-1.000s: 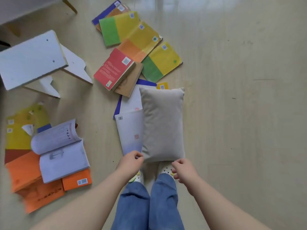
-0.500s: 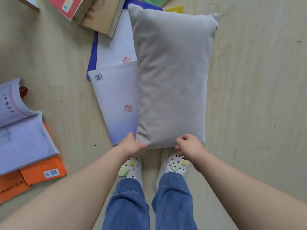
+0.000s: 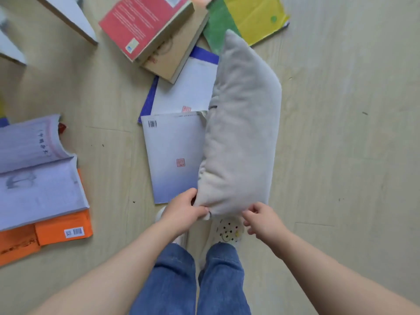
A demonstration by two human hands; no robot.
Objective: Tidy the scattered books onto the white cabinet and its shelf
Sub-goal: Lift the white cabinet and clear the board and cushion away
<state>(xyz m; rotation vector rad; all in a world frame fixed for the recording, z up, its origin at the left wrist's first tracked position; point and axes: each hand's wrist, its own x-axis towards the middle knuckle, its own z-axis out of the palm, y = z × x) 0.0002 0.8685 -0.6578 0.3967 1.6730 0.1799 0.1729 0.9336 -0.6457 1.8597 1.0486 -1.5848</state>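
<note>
Now the soft grey cloth pillow (image 3: 241,137) is not flat any more. Its left side has come up off the books, so it is tilted over the pale wooden floor (image 3: 341,133). It looks puffy and fuzzy. The left hand (image 3: 184,211) is curled tight round the pillow's near left corner. The right hand (image 3: 261,220) is at the near edge with bent fingers; I cannot tell if it holds the pillow. The thin pale blue book (image 3: 172,155) lies flat on the floor just left of the pillow, partly on a white book with a blue edge (image 3: 181,92). Farther off, a thick red book (image 3: 143,21) lies on a tan book (image 3: 172,57).
</note>
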